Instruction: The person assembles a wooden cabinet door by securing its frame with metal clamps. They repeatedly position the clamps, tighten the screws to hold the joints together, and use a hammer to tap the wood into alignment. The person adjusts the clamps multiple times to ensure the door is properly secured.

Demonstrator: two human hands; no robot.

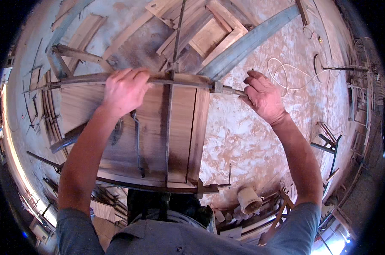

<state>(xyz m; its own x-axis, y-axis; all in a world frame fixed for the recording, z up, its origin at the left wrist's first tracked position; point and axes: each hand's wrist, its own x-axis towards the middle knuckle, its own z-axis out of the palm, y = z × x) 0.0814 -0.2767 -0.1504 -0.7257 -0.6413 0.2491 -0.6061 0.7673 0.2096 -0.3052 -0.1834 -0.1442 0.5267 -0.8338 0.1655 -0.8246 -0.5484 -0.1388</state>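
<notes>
Long rusty steel bar clamp (pixel 158 80) spanning brown wooden panel (pixel 150 127), likely heavy and rigid: left hand (pixel 125 90) closed around bar, right hand (pixel 263 97) gripping threaded screw handle (pixel 235 90).

left hand (pixel 125 90): palm down, fingers curled closed in a grip | right hand (pixel 263 97): fingers pinched closed | both forearms extended forward

floor (pixel 260 140): sawdust-covered | on it: white cord (pixel 290 72), wooden frames (pixel 209 29), pale bucket (pixel 248 199)
</notes>
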